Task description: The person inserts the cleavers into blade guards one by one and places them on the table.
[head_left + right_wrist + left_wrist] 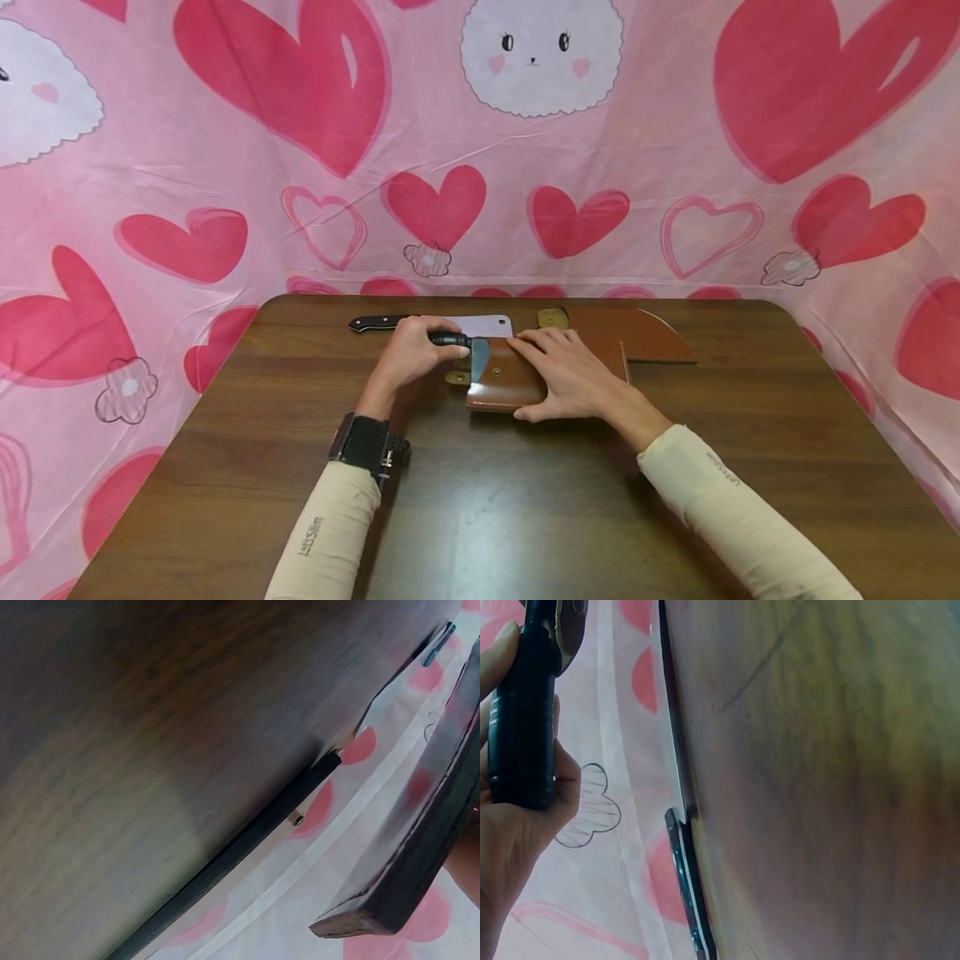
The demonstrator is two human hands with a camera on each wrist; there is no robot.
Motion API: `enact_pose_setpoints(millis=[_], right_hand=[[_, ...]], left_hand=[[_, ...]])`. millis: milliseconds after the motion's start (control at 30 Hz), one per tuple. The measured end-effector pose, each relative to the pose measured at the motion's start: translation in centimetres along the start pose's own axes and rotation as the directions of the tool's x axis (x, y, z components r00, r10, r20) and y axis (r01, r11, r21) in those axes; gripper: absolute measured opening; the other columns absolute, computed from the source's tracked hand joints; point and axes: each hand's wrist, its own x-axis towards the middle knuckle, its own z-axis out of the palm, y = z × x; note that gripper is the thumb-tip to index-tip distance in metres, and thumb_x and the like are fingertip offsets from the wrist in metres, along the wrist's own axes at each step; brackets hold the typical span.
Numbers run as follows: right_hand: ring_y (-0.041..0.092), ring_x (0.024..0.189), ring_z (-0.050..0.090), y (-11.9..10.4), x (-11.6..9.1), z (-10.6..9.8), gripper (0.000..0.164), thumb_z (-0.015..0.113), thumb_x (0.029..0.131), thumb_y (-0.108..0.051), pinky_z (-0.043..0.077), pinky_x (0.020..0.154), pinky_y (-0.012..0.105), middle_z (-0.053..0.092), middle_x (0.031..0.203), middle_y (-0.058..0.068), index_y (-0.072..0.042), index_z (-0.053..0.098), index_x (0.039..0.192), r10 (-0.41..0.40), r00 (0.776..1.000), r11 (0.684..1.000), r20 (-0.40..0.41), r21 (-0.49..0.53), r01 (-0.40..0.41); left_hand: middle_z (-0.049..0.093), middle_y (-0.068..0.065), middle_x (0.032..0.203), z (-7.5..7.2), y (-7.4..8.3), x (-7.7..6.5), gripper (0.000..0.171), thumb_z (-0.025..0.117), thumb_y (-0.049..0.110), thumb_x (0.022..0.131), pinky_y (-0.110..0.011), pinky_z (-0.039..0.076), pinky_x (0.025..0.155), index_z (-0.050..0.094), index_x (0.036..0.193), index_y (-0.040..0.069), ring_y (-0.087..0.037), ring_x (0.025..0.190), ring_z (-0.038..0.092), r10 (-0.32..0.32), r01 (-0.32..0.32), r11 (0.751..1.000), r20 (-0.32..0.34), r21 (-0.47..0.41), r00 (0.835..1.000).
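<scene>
My left hand (408, 354) grips the black handle (523, 742) of a cleaver at the middle of the table. Most of its blade sits inside a brown leather sheath (510, 385); a grey strip of blade (478, 357) shows at the sheath's mouth. Across the sheath lies my right hand (573, 375), fingers over the far edge and thumb at the near edge, holding it. A strap with a brass snap (458, 378) sticks out toward the left hand. In the right wrist view the sheath (409, 877) is raised off the table, with the hand mostly hidden behind it.
Behind the hands, a second cleaver (483, 323) with a black riveted handle (375, 322) lies near the table's back edge. A second brown sheath (660, 337) lies flat at the back right. Pink heart-patterned cloth (510, 242) hangs around the wooden table (465, 517).
</scene>
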Motion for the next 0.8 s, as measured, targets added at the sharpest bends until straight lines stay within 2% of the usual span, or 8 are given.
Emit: enact_pose_setpoints(millis=[800], right_hand=[[0.036,0.128,0.045,-0.5,0.25,-0.25,0.103,0.073,0.074,-0.07,0.033,0.105,0.056,0.05,0.143,0.017,-0.006,0.047,0.15,-0.029,0.999,0.999,-0.03,-0.023,0.029]], left_hand=[[0.075,-0.005,0.096,0.33,0.72,0.06,0.03,0.09,0.022,0.077,-0.032,0.051,0.074,0.079,0.101,0.008,-0.019,0.087,0.065,0.011,-0.011,1.0,-0.01,0.007,1.0]])
